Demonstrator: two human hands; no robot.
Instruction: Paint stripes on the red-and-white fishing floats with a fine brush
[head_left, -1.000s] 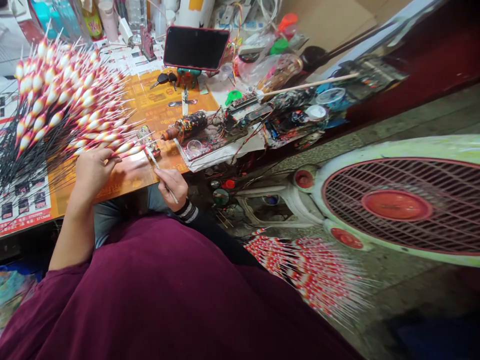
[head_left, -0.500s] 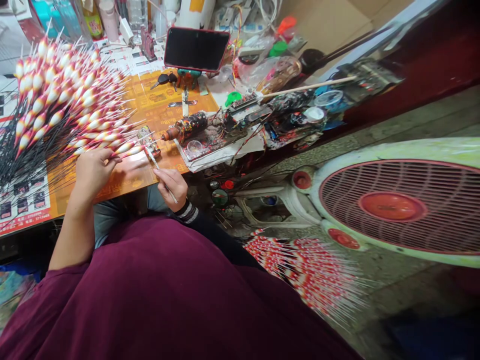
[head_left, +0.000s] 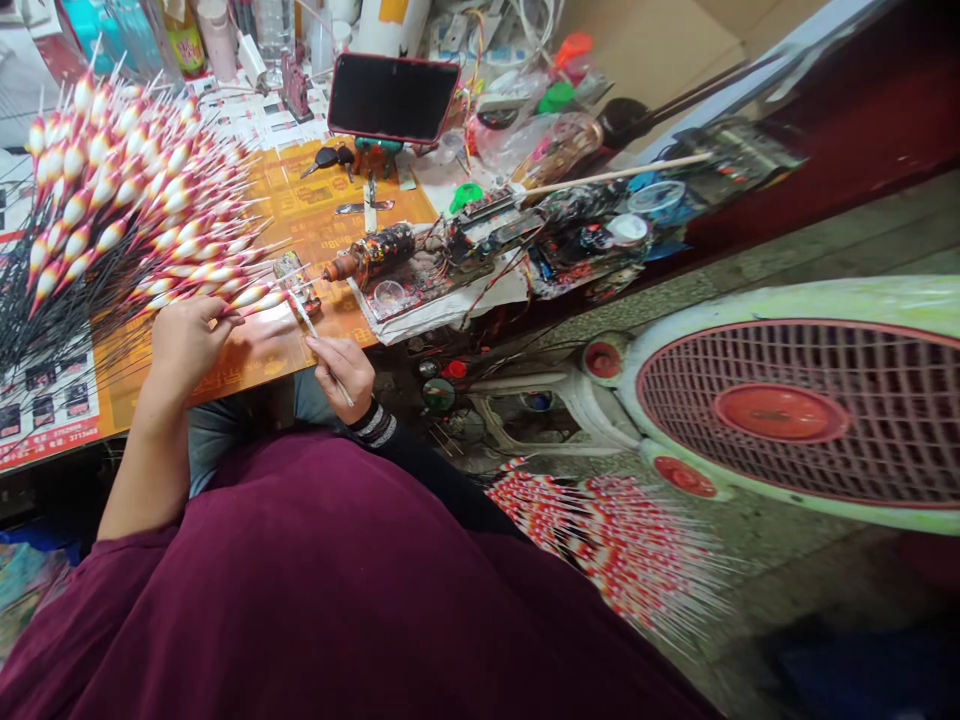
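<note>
My left hand (head_left: 187, 340) is closed in a pinch on the lower end of a fishing float (head_left: 266, 300), white-bodied with red and yellow ends. My right hand (head_left: 345, 372) grips a thin paintbrush (head_left: 306, 318), its tip touching or very near the float's right end. Directly left of and behind my left hand lies a big pile of similar floats (head_left: 105, 190) with long dark stems. A small paint-stained block (head_left: 296, 280) sits just beyond the brush tip.
A paint-spattered motor (head_left: 379, 250) rests on the orange-covered table (head_left: 300, 215). Behind it stands a phone (head_left: 394, 97) near some keys (head_left: 330, 158). On the right are a paint-stained bench edge, a large fan (head_left: 780, 410), and red-and-white floats (head_left: 630, 540) low down.
Both hands, the float and the brush stay almost exactly in place. The fan's grille looks slightly different and has shifted a little to the left.
</note>
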